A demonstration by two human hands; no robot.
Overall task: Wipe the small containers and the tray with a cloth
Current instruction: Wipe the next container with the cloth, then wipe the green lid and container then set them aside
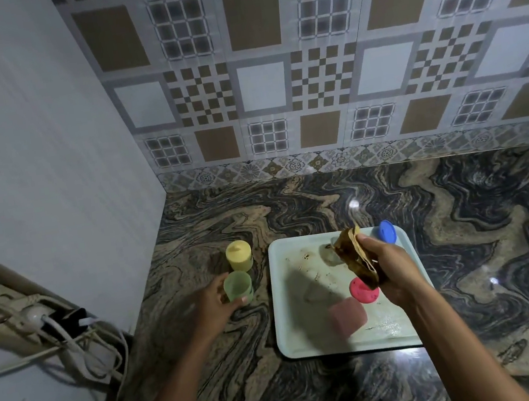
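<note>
A pale tray is sitting on the marbled counter, with one pink container lying on its near part and one pink lid just beyond. The right hand is hovering over the tray, fingers curling tight round one bunched brown cloth. Left of the tray, the left hand is wrapping fingers and thumb round one green container. One yellow container is standing just behind it, and one blue lid is sitting at the tray's far right corner
</note>
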